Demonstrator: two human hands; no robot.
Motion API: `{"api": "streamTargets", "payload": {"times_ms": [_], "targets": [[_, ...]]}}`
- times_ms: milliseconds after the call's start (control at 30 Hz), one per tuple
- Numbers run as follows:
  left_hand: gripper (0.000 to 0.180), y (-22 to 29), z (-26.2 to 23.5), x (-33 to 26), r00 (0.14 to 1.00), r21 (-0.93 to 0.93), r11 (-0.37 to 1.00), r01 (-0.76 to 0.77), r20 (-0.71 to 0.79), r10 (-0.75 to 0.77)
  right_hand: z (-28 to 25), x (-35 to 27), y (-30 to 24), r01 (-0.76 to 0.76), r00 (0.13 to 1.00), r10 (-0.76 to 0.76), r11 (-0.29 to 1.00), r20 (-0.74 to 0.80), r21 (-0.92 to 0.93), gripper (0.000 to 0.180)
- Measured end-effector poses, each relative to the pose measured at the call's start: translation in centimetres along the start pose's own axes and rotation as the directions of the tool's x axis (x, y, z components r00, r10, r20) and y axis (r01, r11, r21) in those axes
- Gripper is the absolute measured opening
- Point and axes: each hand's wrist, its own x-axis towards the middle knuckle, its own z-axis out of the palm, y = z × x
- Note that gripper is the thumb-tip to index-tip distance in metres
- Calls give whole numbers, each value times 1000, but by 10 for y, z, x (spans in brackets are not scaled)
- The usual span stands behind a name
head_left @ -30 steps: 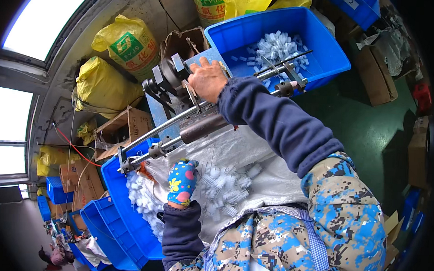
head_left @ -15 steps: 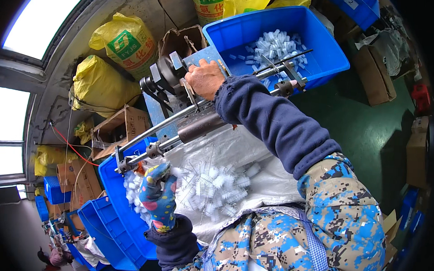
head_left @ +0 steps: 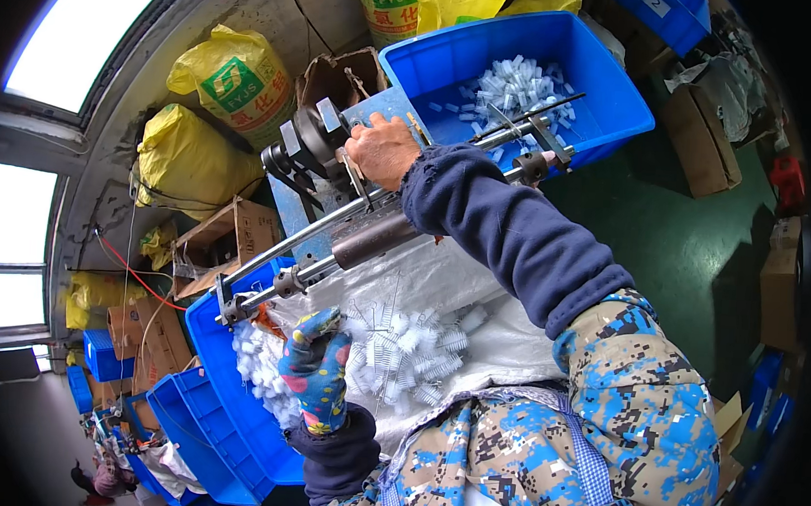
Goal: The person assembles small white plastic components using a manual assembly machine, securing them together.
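since the earlier frames the left hand (head_left: pixel 314 376) in the flowered glove has come down from the middle of the plastic sheet toward the lower left of the frame, and now it lies on the heap of small white ribbed parts (head_left: pixel 401 352). the right hand (head_left: pixel 383 148) has stayed almost at the same place on the machine.

in the head view, the only one, the left hand is at the lower centre-left. its fingers are curled over the left edge of the heap, where the clear plastic sheet (head_left: pixel 477 283) meets the blue bin (head_left: pixel 227 399). i cannot tell if this grip is closed on any part, because the glove hides the fingertips.

the right hand is bare, at the upper centre. it rests on the grey metal fixture (head_left: pixel 315 150) beside the black wheel, with the fingers bent over the top; whether it holds a small piece there is not visible.

the relation that matters: the two steel rods (head_left: pixel 333 250) run in a long diagonal from the lower left to the upper right, between the two hands. the heap lies below this line, on the side of the left hand, which is much nearer to it. a second blue bin (head_left: pixel 611 99) with more white parts is at the upper right, beyond the rods' far end.
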Motion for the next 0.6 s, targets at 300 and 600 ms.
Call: {"api": "streamTargets", "payload": {"times_ms": [300, 600], "targets": [[35, -1, 6, -3, 1000, -3, 1000, 9, 7, -9, -10, -8, 0, -138, 990, 138, 990, 2, -21, 27], [34, 4, 13, 3, 999, -34, 999, 9, -33, -11, -4, -50, 0, -157, 983, 151, 986, -103, -52, 54]]}}
